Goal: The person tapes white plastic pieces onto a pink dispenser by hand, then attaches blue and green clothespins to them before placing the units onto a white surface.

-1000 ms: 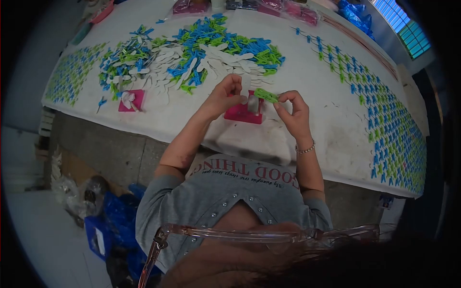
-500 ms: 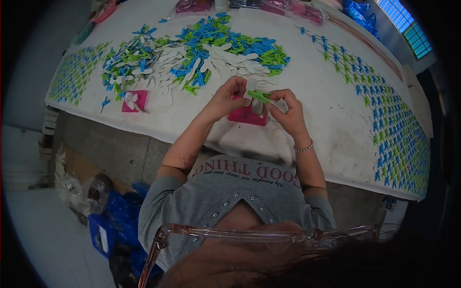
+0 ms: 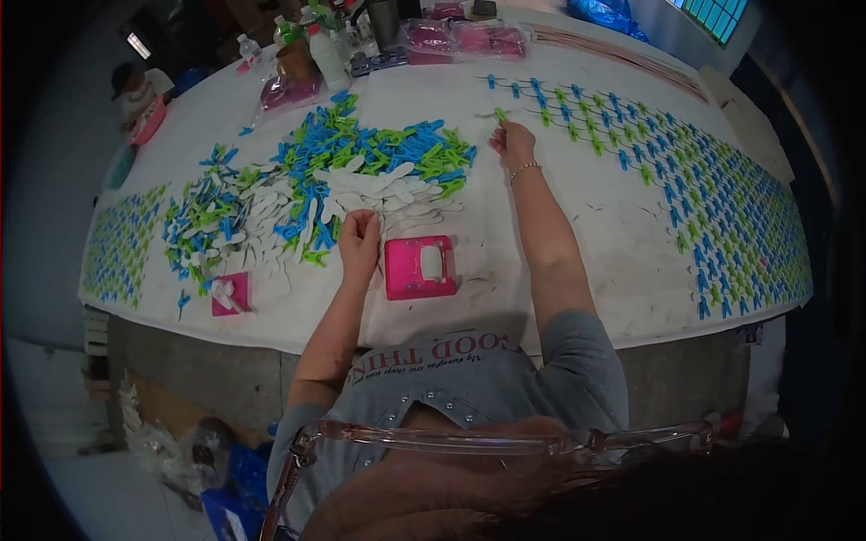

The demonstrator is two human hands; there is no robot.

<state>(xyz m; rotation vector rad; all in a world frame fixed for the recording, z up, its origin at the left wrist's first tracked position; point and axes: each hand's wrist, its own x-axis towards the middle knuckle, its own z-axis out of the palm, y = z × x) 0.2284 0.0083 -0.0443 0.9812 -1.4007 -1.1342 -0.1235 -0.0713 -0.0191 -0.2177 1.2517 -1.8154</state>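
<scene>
My right hand (image 3: 513,144) reaches forward over the table, its fingers closed on a green clip (image 3: 500,114) with a pale strip at it, left of the rows of clips. Close to the white strips (image 3: 388,191) is my left hand (image 3: 360,236), fingers bent together; whether anything small is between the fingertips I cannot make out. Between my forearms lies a pink block (image 3: 406,287) with a white piece (image 3: 431,262) on it. Blue and green clips (image 3: 410,149) form a heap beyond my left hand.
Rows of blue and green clips (image 3: 713,207) cover the right side; more rows (image 3: 122,239) lie far left. A small pink block (image 3: 239,293) sits front left. Bottles (image 3: 325,56) and pink packages (image 3: 465,38) stand behind. A person (image 3: 135,90) is at the far left.
My hands have parted: the right one has moved forward with the green clip, and the left one has moved left, towards the white strips. The pink block is now uncovered, and the camera view has shifted.
</scene>
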